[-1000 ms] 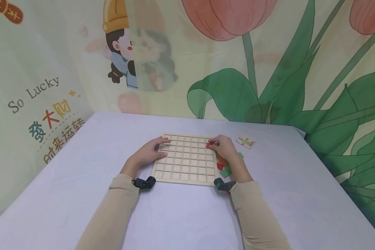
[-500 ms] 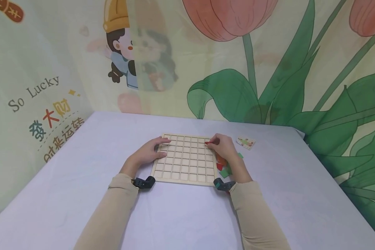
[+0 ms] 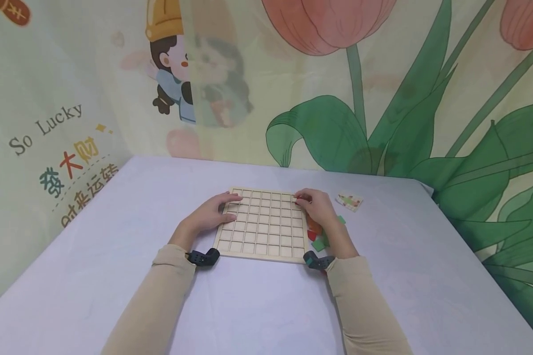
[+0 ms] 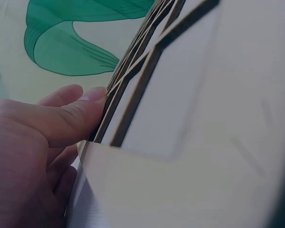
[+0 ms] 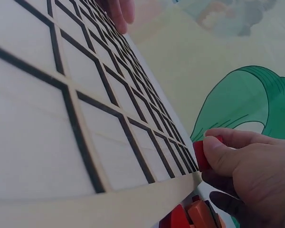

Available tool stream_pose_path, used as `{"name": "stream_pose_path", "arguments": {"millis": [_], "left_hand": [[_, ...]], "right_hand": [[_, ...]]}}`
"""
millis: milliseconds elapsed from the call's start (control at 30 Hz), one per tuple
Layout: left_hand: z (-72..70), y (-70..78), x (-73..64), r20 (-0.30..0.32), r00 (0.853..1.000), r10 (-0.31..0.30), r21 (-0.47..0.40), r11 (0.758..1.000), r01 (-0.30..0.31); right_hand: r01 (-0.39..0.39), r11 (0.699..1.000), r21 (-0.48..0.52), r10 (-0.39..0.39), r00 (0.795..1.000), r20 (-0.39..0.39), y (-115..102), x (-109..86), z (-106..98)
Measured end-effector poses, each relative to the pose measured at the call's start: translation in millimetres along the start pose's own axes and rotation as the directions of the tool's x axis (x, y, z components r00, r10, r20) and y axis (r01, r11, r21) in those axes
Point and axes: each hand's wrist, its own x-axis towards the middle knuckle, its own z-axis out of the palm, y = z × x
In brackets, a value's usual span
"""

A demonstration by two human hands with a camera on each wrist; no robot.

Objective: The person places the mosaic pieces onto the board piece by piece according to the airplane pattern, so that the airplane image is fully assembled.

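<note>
A pale wooden board (image 3: 263, 229) with a raised square grid lies flat on the white cloth, its visible cells bare. My left hand (image 3: 210, 212) grips its left edge. In the left wrist view the thumb (image 4: 88, 107) sits on the rim and other fingers curl down along the side. At the upper right corner, my right hand (image 3: 317, 204) pinches a small red tile (image 5: 202, 156) between thumb and index finger, right at the frame. From the head view the tile is mostly hidden by the fingertips.
Beside the board's right edge, partly under my right hand, lie loose orange pieces (image 3: 314, 226), a red piece (image 3: 312, 236) and green pieces (image 3: 318, 245). A small patterned card (image 3: 349, 201) is farther back right. Behind the table (image 3: 266, 305) hangs a printed backdrop (image 3: 231, 143).
My right hand has shifted slightly toward the board's far right corner, and the red tile has turned in its fingers, now showing less. The left hand keeps its place on the board.
</note>
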Motion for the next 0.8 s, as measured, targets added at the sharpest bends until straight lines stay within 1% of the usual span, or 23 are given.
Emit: {"name": "stream_pose_path", "arguments": {"millis": [167,267,533,667,800], "left_hand": [[-0.3,-0.3,1.0,0.006,1.000,-0.003,0.001,1.000,0.003],[-0.5,-0.3,1.2,0.008,1.000,-0.005,-0.001,1.000,0.005],[-0.7,0.0,0.5,0.006,1.000,0.002,0.003,1.000,-0.002],[-0.7,0.5,-0.7,0.004,1.000,0.003,0.004,1.000,-0.003],[-0.6,1.3,-0.6,0.001,1.000,0.001,0.003,1.000,-0.001]], "right_hand": [[-0.045,0.999,0.008,0.045,0.999,-0.007,-0.1,0.3,0.6],[-0.058,0.998,-0.002,0.058,0.998,0.006,-1.0,1.1,2.2],[-0.039,0.998,-0.052,0.040,0.999,0.036,-4.0,1.5,3.5],[-0.022,0.997,-0.072,0.027,0.997,0.068,-3.7,0.7,1.7],[-0.030,0.997,-0.077,0.037,0.995,0.092,-2.1,1.0,-2.2]]}}
